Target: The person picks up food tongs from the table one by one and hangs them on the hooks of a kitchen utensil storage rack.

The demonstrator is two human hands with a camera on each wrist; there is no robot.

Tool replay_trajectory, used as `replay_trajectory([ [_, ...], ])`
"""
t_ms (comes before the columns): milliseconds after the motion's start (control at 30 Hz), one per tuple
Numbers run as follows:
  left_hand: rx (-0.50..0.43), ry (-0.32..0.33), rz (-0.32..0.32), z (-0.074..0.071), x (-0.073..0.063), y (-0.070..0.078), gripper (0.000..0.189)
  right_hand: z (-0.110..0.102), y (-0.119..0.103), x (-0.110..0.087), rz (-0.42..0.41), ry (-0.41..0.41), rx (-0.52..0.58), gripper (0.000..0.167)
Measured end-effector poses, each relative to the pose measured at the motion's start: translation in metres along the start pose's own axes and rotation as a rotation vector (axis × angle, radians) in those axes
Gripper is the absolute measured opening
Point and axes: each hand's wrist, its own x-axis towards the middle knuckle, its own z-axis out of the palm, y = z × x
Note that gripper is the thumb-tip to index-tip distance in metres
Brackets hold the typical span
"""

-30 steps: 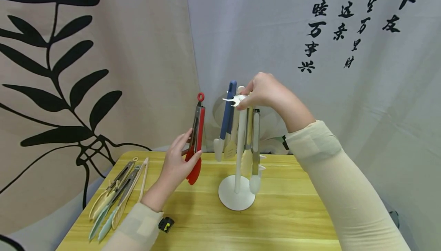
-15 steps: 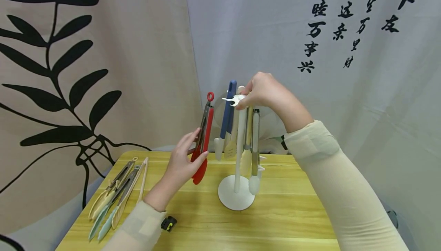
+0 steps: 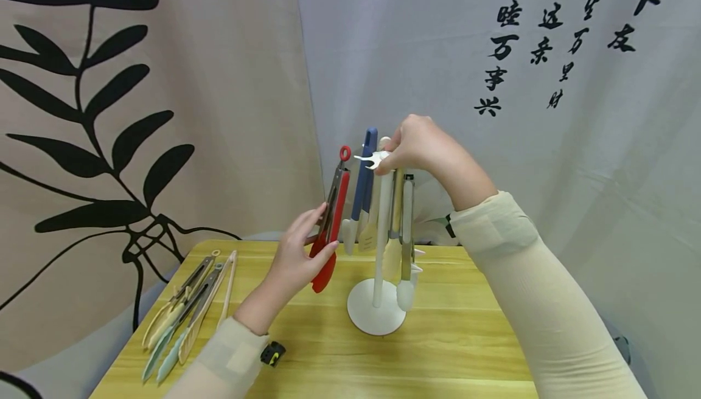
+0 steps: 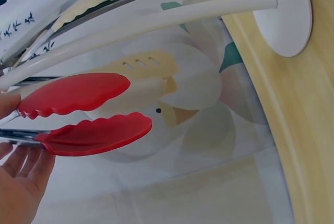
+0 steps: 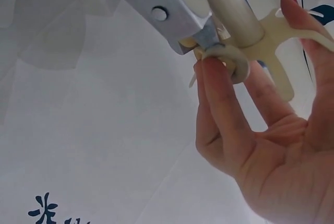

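Red-tipped tongs [image 3: 341, 204] with a red ring on top are gripped in my left hand [image 3: 296, 265], nearly upright, just left of a white utensil stand [image 3: 378, 253]. In the left wrist view their two scalloped red heads [image 4: 96, 135] are slightly apart. At the stand's top my right hand [image 3: 424, 146] pinches the pronged white hook piece [image 3: 372, 159]. The right wrist view has its fingertips at a cream ring [image 5: 235, 62] beside the hooks. Blue-handled utensils [image 3: 362, 180], a slotted turner [image 3: 369, 238] and pale-tipped tongs [image 3: 406, 241] hang from the stand.
Several tongs with cream and pale green tips [image 3: 186, 308] lie on the left of the wooden table [image 3: 438, 338]. The stand's round white base [image 3: 361, 311] rests near the table's middle. A printed curtain [image 3: 241, 113] hangs behind.
My left hand has moved right with the red tongs, bringing them closer to the hanging blue-handled utensils. My right hand has stayed at the stand's top.
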Motion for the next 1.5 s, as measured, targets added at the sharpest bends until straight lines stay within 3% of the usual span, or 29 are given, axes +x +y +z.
replay_trajectory([
  [300,0.003,-0.014,0.012,0.002,0.002,0.002,0.073,-0.001,-0.002,-0.001,0.001,0.006,-0.019,0.04],
  [1500,0.025,-0.066,-0.004,0.014,0.002,0.0,0.073,0.001,-0.003,-0.003,0.01,0.017,-0.012,0.032],
])
